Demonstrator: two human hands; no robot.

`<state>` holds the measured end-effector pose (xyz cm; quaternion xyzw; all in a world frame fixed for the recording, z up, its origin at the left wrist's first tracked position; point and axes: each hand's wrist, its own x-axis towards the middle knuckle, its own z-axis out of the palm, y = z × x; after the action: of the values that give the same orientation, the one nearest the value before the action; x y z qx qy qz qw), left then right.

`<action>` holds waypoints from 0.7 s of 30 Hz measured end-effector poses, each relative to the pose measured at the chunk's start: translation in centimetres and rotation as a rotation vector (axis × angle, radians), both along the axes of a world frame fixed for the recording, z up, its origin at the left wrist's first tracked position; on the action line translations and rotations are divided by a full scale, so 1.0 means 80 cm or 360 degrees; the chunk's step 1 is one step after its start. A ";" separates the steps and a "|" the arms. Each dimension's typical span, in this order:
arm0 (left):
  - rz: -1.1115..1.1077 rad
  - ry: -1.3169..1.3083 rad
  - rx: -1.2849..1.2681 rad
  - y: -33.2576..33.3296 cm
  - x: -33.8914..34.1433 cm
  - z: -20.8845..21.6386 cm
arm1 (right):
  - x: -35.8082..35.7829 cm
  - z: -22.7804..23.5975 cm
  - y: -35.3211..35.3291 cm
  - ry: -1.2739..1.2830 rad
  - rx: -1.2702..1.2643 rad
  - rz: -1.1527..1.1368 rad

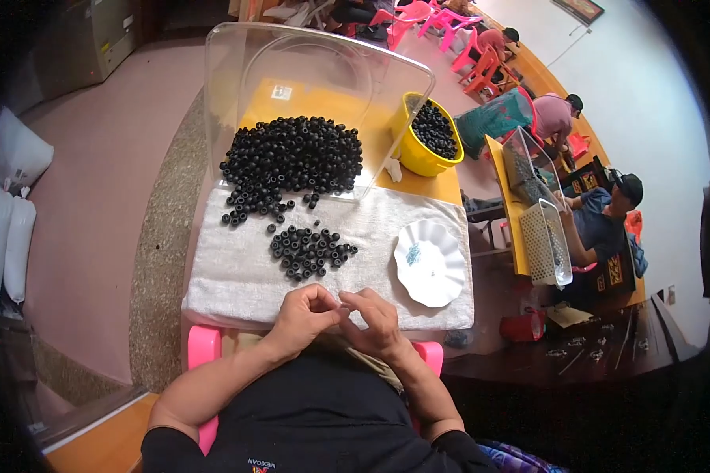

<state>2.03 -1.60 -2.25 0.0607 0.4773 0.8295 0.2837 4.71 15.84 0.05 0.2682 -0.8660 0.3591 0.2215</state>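
Note:
My left hand [301, 319] and my right hand [373, 322] meet over the near edge of a white towel [229, 272]. Thumb and fingers of both are pinched together, almost touching; whatever lies between them is too small to make out. Just beyond my hands is a loose cluster of small black bead-like pieces [308, 251] with holes. A much larger heap of black pieces [292, 158] spills from a clear plastic bin [308, 63] onto the towel. To the right lies a white scalloped plate [434, 282] with a small patch of tiny bluish bits [413, 253] on it.
A yellow tub [424, 164] full of black pieces stands at the table's far right. Beyond it, other people [607, 217] sit at work, one beside a perforated white basket [546, 240]. White sacks [17, 248] stand on the floor at left. My pink chair [205, 347] shows beside me.

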 end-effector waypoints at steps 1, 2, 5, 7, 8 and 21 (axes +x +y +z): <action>0.0013 0.0022 -0.0003 0.000 0.000 0.000 | 0.000 0.001 0.000 0.0002 0.0001 -0.0001; 0.0025 0.0043 -0.0005 0.001 0.000 0.000 | 0.000 0.001 0.001 0.0020 -0.0005 -0.0007; 0.0049 0.0031 0.0009 0.001 0.000 0.004 | -0.001 0.002 0.003 0.0035 -0.0026 -0.0002; 0.0046 0.0018 0.0014 0.002 0.000 0.002 | 0.000 0.004 0.003 0.0029 -0.0041 0.0008; 0.0043 0.0005 0.0018 0.002 0.000 0.001 | 0.002 0.006 0.003 -0.0018 -0.0033 0.0022; -0.0011 0.0035 -0.0084 0.001 0.001 -0.003 | -0.027 0.028 0.051 -0.0171 -0.0064 -0.0211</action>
<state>2.12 -1.53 -2.50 0.0639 0.5018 0.8149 0.2830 2.56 19.95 2.26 0.1861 -0.8851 0.3750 0.2033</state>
